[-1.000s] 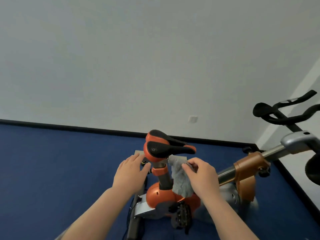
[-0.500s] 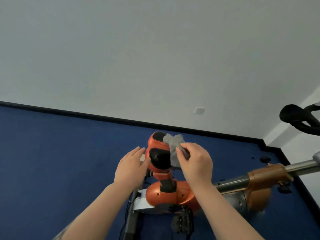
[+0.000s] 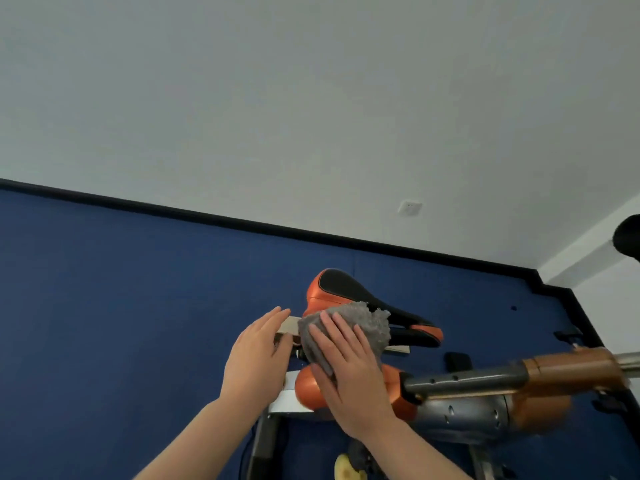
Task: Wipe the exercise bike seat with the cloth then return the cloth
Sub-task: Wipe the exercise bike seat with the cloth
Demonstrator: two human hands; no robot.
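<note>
Right hand: my right hand (image 3: 349, 372) lies flat with fingers spread on the cloth (image 3: 360, 327), pressing it down rather than pinching it; fingertips point toward 11 o'clock.
Left hand: my left hand (image 3: 258, 355) is loose and empty, fingers straight and together, hovering just beside the cloth at its 9 o'clock side. Whether its fingertips touch the pale flat piece (image 3: 289, 325) beneath them I cannot tell.
Cloth: grey and fluffy, bunched over the near, wide end of the seat (image 3: 346, 289), its ragged edge sticking out at 1 o'clock from my right hand.
Seat: orange with a black top, tilted, its narrow nose running off toward 4 o'clock; the far part is bare of cloth.
Bike body: the orange housing (image 3: 306, 386) sits below the seat at 6 o'clock, partly hidden by my right hand; a grey and copper bar (image 3: 502, 375) runs out to 3 o'clock, blurred at its end.
Floor: blue floor (image 3: 121, 306) fills the view's lower left, edged by a black skirting (image 3: 207, 216).
Wall: a white socket (image 3: 409, 207) sits at 1 o'clock from the seat.
</note>
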